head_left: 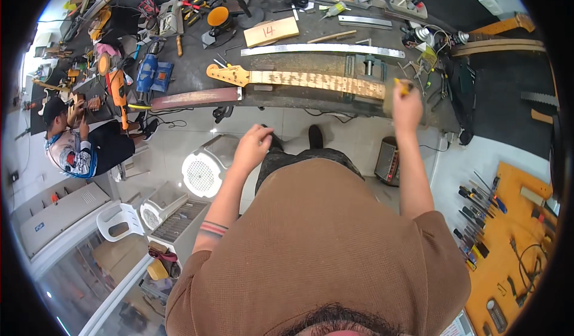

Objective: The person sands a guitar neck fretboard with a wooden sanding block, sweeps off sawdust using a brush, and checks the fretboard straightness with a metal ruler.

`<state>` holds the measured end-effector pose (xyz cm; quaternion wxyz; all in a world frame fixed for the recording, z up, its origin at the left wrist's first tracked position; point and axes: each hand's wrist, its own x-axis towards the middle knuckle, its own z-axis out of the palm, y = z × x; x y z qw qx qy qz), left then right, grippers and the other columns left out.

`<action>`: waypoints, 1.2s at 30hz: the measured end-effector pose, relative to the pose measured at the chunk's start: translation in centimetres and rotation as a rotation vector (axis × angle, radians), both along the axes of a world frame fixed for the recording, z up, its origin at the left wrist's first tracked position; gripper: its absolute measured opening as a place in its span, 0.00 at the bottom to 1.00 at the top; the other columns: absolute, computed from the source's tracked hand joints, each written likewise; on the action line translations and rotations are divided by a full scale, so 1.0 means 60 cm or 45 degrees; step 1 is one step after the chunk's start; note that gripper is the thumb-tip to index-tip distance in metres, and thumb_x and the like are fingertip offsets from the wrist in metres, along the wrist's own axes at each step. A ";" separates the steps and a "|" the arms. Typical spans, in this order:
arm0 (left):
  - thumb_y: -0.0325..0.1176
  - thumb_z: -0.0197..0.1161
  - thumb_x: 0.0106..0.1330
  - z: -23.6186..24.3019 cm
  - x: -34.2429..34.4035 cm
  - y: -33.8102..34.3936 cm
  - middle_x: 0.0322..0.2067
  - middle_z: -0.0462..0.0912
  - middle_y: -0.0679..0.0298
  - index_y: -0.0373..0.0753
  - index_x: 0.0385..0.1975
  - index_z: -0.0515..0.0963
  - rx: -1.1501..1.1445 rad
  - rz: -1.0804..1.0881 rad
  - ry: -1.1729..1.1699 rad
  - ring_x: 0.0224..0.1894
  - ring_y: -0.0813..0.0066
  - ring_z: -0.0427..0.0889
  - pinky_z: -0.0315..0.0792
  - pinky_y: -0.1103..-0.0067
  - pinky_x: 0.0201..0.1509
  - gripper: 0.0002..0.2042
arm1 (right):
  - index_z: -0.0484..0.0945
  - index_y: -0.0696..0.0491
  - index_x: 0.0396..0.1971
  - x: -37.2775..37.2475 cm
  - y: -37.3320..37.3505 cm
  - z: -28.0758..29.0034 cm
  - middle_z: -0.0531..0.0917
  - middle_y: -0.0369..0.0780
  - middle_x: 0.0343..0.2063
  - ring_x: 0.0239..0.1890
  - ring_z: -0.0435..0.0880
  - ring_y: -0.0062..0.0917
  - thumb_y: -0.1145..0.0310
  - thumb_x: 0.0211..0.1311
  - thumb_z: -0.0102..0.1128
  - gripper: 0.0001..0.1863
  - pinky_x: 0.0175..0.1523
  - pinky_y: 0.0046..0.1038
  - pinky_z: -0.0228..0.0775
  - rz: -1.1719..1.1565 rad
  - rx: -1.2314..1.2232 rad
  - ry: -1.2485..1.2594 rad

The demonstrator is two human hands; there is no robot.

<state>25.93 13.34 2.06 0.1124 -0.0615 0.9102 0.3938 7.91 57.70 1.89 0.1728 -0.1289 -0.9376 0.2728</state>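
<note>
A guitar neck [317, 81] lies across the dark workbench, its headstock to the left and dark patches along its pale fretboard. My right hand [408, 106] is closed on a small yellow tool [403, 87] at the neck's right end. The fingers and motion blur hide much of that tool, so its kind is unclear. Away from the bench edge, my left hand [254, 144] hovers in front of my body with loosely bent fingers and nothing visible in it. Beneath the neck's right part sits a metal vise [369, 67]. A long steel straightedge [323, 50] lies just behind the neck.
Left of the neck are a long reddish sanding block [194, 98], a blue power tool [147, 73] and an orange one [117, 97]. A marked wooden block [271, 32] lies farther back. Another person [72, 136] sits at far left. A heater-like box [387, 161] stands below the bench.
</note>
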 end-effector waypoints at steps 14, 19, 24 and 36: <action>0.39 0.71 0.79 0.056 -0.267 -0.023 0.59 0.91 0.51 0.37 0.70 0.80 0.112 0.390 0.602 0.60 0.59 0.91 0.81 0.68 0.65 0.24 | 0.76 0.54 0.71 0.053 -0.379 0.092 0.78 0.48 0.66 0.71 0.79 0.44 0.62 0.79 0.68 0.27 0.77 0.42 0.71 1.298 -0.735 0.000; 0.42 0.69 0.77 0.007 -0.313 -0.087 0.53 0.92 0.44 0.45 0.68 0.83 -0.117 0.315 0.528 0.56 0.41 0.92 0.84 0.59 0.60 0.22 | 0.79 0.55 0.65 0.087 -0.225 -0.029 0.82 0.50 0.62 0.67 0.83 0.47 0.67 0.81 0.62 0.19 0.73 0.42 0.75 1.194 -0.548 -0.634; 0.42 0.68 0.76 -0.043 -0.145 -0.112 0.52 0.92 0.42 0.43 0.67 0.83 -0.504 -0.151 -0.275 0.55 0.40 0.91 0.83 0.58 0.60 0.22 | 0.83 0.58 0.61 0.226 -0.036 -0.124 0.90 0.48 0.55 0.58 0.90 0.42 0.67 0.83 0.60 0.16 0.66 0.40 0.80 0.820 -0.614 -0.968; 0.45 0.69 0.78 -0.039 -0.211 -0.102 0.51 0.92 0.40 0.36 0.63 0.85 -0.162 0.299 0.261 0.56 0.40 0.92 0.82 0.59 0.61 0.22 | 0.84 0.58 0.63 0.322 0.103 -0.172 0.92 0.52 0.54 0.57 0.92 0.42 0.65 0.81 0.59 0.19 0.65 0.41 0.81 0.516 -0.485 -1.239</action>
